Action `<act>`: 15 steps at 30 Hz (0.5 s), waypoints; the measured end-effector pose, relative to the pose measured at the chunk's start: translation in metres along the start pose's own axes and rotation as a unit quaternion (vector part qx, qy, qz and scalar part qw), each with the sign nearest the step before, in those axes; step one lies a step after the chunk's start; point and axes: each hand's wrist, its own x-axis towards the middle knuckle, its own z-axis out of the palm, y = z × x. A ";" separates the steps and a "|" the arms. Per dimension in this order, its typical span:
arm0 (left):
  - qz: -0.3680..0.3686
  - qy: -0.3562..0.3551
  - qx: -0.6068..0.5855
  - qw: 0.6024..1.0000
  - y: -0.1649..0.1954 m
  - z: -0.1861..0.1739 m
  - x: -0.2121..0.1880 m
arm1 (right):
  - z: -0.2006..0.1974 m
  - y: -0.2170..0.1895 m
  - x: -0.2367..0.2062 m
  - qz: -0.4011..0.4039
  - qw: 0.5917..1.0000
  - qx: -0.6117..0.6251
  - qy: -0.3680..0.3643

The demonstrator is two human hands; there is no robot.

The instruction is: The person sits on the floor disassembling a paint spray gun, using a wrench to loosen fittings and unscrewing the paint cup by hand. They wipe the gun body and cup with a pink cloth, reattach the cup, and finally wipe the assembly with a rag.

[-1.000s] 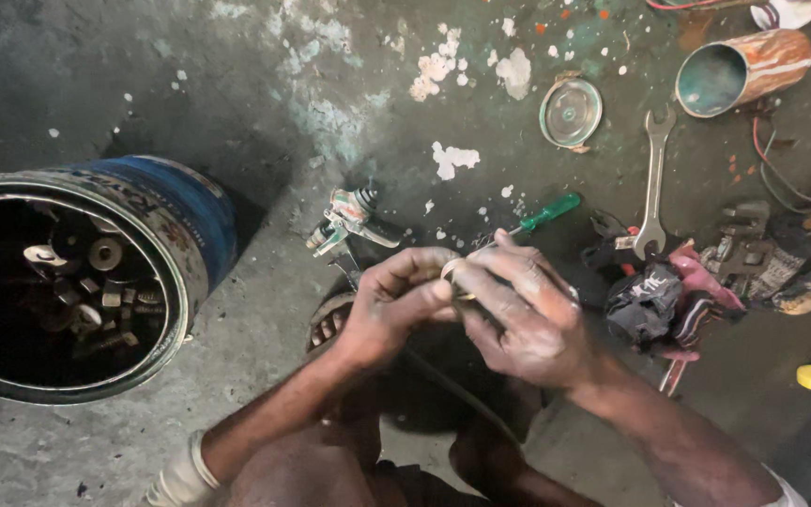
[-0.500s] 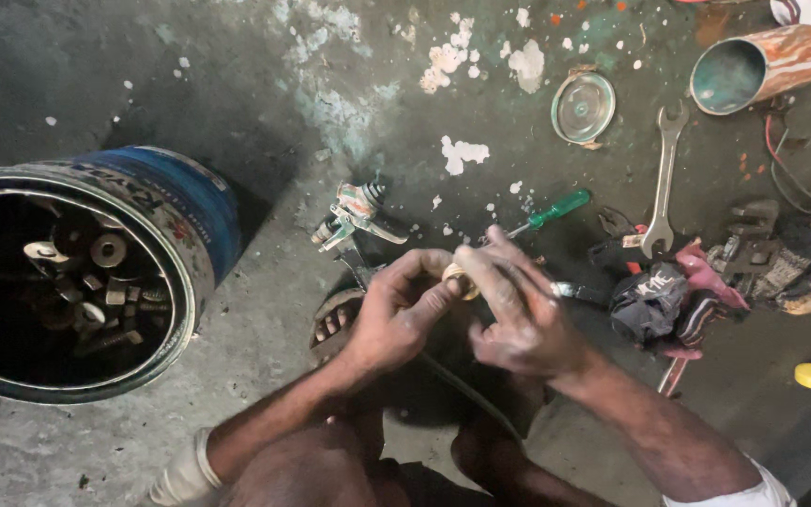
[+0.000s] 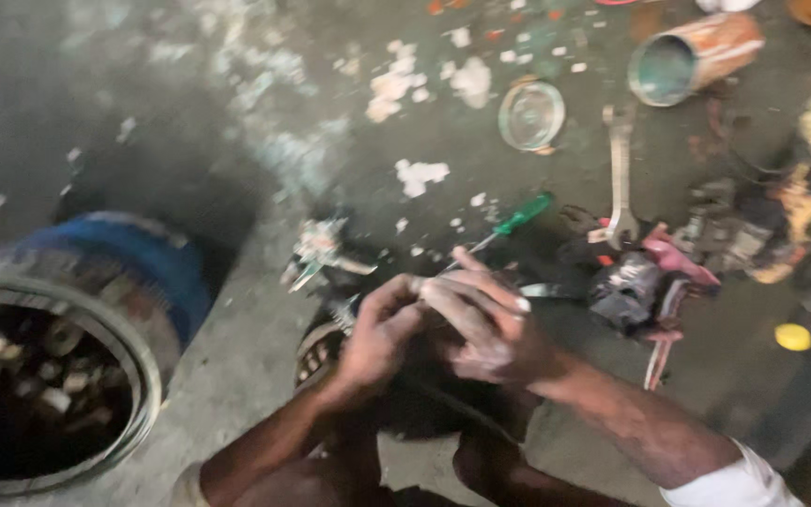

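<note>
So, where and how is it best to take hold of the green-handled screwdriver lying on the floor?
Probably by the green plastic handle of the green-handled screwdriver. It lies flat and slanted, with the handle at the upper right, away from the hands, and bare grey concrete floor beside it. Come from above, fingers across the handle. The thin shaft runs down-left toward the hands and offers less grip.

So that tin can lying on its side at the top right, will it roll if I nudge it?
Probably. The tin can lies on its side with its open mouth facing left, so a sideways push would likely roll it. It looks empty inside, so probably light and easily shifted. The gritty concrete floor with its paint flecks may stop it soon.
</note>
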 end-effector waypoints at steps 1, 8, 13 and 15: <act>-0.024 0.000 -0.027 0.999 0.005 -0.001 0.004 | 0.003 0.001 0.001 0.012 1.000 -0.009 0.027; 0.019 0.020 0.079 0.997 0.014 0.000 0.015 | 0.005 0.015 -0.007 0.066 0.994 -0.019 0.090; 0.000 -0.013 -0.158 0.987 0.005 0.004 0.009 | -0.006 0.015 -0.001 0.051 0.993 0.010 0.104; 0.020 -0.053 -0.195 0.979 0.001 0.005 0.007 | -0.011 0.010 0.002 0.057 0.994 0.000 0.089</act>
